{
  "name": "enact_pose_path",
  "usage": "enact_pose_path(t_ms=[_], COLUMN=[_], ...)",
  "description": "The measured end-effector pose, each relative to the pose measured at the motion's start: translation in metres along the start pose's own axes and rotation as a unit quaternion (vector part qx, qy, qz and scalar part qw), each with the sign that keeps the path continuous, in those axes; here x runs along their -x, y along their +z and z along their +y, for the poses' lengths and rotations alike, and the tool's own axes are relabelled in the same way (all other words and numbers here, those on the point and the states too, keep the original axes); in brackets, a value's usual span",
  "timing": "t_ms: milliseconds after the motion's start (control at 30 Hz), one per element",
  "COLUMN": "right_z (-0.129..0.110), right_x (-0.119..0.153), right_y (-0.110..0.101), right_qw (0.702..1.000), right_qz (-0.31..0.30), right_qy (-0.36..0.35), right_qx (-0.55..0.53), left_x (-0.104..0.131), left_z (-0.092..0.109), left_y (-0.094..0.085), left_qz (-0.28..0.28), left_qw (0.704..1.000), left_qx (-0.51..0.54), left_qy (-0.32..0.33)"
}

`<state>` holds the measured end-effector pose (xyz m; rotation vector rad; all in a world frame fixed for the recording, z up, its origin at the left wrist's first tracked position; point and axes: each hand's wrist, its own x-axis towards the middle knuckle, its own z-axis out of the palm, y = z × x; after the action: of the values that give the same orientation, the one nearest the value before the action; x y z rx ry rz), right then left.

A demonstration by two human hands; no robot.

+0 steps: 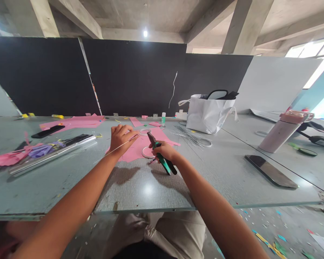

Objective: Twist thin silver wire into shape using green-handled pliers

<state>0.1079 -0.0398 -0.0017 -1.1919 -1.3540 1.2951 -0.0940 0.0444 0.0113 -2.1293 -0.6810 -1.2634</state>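
My left hand (122,137) is closed on a thin pale wire (123,144), which runs back over the wrist. Pliers with green and black handles (164,160) are wrapped in my right hand (163,151), their dark jaws pointing up and left toward the left fingertips. Pink paper (135,148) lies flat on the table under and behind both hands. A ring of wire (145,152) rests on the paper beside the right hand, and a second ring (145,132) sits behind the jaws.
Loose wires (190,136), a white bag (210,115) and a glue stick (163,118) stand or lie farther back. To the right are a phone (270,171) and a pink bottle (282,133). A foil roll (54,155) lies left, near a black phone (48,131).
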Motion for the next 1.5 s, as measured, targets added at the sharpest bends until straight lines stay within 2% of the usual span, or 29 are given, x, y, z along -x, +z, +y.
enact_pose_path(t_ms=[167, 267, 367, 433, 567, 667, 700, 733, 767, 800, 867, 933, 967, 1067, 1133, 1200, 1300, 1400, 1500], right_z=[0.000, 0.000, 0.002, 0.004, 0.004, 0.001, 0.001, 0.001, 0.001, 0.002, 0.004, 0.006, 0.006, 0.004, 0.001, -0.003, -0.006, -0.004, -0.002], right_x=[0.000, -0.002, -0.007, -0.008, -0.005, 0.000, 0.001, 0.001, 0.000, -0.002, -0.006, -0.011, -0.012, -0.012, -0.008, -0.003, 0.001, 0.001, 0.001], right_y=[0.002, 0.002, 0.000, -0.002, -0.006, -0.007, -0.007, -0.007, -0.007, -0.007, -0.011, -0.018, -0.022, -0.034, -0.038, -0.036, -0.029, -0.019, -0.010], right_qw=[0.999, 0.996, 0.984, 0.963, 0.910, 0.880, 0.874, 0.871, 0.872, 0.876, 0.889, 0.910, 0.925, 0.973, 0.982, 0.983, 0.989, 0.995, 0.998], right_qz=[0.017, 0.037, 0.074, 0.116, 0.167, 0.173, 0.173, 0.173, 0.175, 0.181, 0.208, 0.233, 0.237, 0.208, 0.170, 0.129, 0.086, 0.061, 0.036], right_qy=[-0.029, -0.050, -0.089, -0.123, -0.180, -0.185, -0.183, -0.178, -0.172, -0.162, -0.139, -0.114, -0.103, -0.074, -0.055, -0.035, -0.012, -0.006, -0.023], right_qx=[0.027, 0.059, 0.135, 0.209, 0.333, 0.401, 0.416, 0.424, 0.424, 0.417, 0.384, 0.323, 0.277, 0.072, -0.059, -0.124, -0.118, -0.079, -0.038], left_x=[-0.003, -0.007, -0.012, -0.015, -0.017, -0.015, -0.014, -0.014, -0.013, -0.014, -0.015, -0.016, -0.016, -0.008, 0.001, 0.011, 0.016, 0.010, 0.004], left_z=[0.003, 0.009, 0.014, 0.014, 0.007, 0.002, 0.002, 0.002, 0.002, 0.001, -0.004, -0.016, -0.025, -0.052, -0.061, -0.060, -0.042, -0.021, -0.009], left_y=[-0.002, -0.002, 0.000, 0.002, 0.002, -0.001, -0.001, -0.001, 0.000, 0.001, 0.002, 0.002, 0.002, -0.001, 0.000, 0.004, 0.011, 0.012, 0.007], left_qz=[-0.023, -0.040, -0.054, -0.075, -0.131, -0.206, -0.231, -0.243, -0.242, -0.228, -0.168, -0.091, -0.051, 0.054, 0.097, 0.093, 0.026, 0.006, -0.008], left_qw=[0.998, 0.989, 0.964, 0.927, 0.805, 0.722, 0.705, 0.701, 0.711, 0.735, 0.800, 0.845, 0.852, 0.847, 0.859, 0.901, 0.971, 0.994, 0.999], left_qx=[0.030, 0.074, 0.149, 0.229, 0.407, 0.489, 0.501, 0.502, 0.490, 0.463, 0.381, 0.316, 0.307, 0.306, 0.242, 0.148, 0.093, 0.040, 0.002], left_qy=[-0.050, -0.122, -0.213, -0.289, -0.412, -0.443, -0.446, -0.445, -0.443, -0.440, -0.431, -0.421, -0.420, -0.432, -0.441, -0.397, -0.218, -0.099, -0.051])
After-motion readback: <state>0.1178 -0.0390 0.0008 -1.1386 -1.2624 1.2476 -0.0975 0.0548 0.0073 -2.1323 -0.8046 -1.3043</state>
